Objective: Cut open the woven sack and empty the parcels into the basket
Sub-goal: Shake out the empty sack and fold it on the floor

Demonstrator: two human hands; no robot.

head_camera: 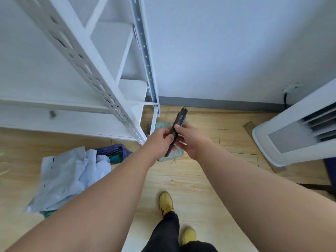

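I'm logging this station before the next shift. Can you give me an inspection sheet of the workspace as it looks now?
Surface: wooden floor, light planks.
Job's things: dark utility knife held in both hands; purple basket with pale parcels heaped over it; greenish sack lying on the floor under the hands.
Clutter: nothing seen beyond the parcels.
Grippers: left hand and right hand both grip the knife.
Cables: black cable below a wall socket.
Surroundings: white metal shelving, white standing appliance, pale wall.
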